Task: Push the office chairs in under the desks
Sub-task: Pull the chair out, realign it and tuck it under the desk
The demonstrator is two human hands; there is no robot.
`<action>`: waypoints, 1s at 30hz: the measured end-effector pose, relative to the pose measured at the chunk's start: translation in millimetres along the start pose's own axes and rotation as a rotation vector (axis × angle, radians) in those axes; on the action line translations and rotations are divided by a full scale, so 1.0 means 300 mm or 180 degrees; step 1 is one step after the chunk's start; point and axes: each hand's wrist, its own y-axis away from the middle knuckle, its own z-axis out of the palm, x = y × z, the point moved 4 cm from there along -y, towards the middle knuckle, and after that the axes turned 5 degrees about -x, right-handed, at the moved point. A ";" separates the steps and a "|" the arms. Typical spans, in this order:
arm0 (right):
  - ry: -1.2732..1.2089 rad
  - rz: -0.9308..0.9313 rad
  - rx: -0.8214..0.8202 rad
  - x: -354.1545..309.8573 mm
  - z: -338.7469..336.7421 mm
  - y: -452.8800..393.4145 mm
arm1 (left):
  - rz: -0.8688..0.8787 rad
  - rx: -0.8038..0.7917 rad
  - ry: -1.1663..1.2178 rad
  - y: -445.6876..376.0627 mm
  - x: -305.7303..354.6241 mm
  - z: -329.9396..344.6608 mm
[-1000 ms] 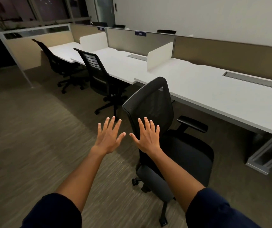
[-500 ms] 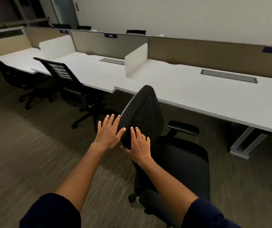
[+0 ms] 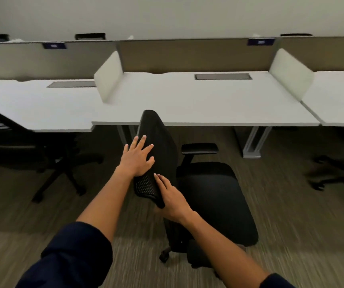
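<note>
A black mesh-backed office chair stands in front of the middle white desk, turned sideways with its seat pointing right and its backrest edge-on to me. My left hand lies flat, fingers spread, on the backrest's left face. Lower down, my right hand curls its fingers around the backrest's near edge. The chair's seat is outside the desk, on the carpet.
Another black chair sits at the left desk, partly under it. At the right edge a chair base shows, blurred. White dividers separate the desks. A grey desk leg stands right of the chair.
My view has swung right to face the middle desk squarely. Both hands have moved onto the backrest; the right hand now wraps its lower edge. The chair has turned sideways.
</note>
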 end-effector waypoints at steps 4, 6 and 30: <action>-0.0128 -0.0022 -0.0143 -0.009 -0.002 0.020 | 0.0016 0.0027 0.0136 -0.009 -0.025 0.005; -0.0190 0.0004 -0.0162 -0.011 -0.012 0.056 | 0.0076 0.0059 0.0207 -0.001 -0.015 0.007; 0.0677 0.0743 -0.1045 0.566 -0.398 0.700 | 0.0669 0.0339 0.1587 0.339 0.415 0.028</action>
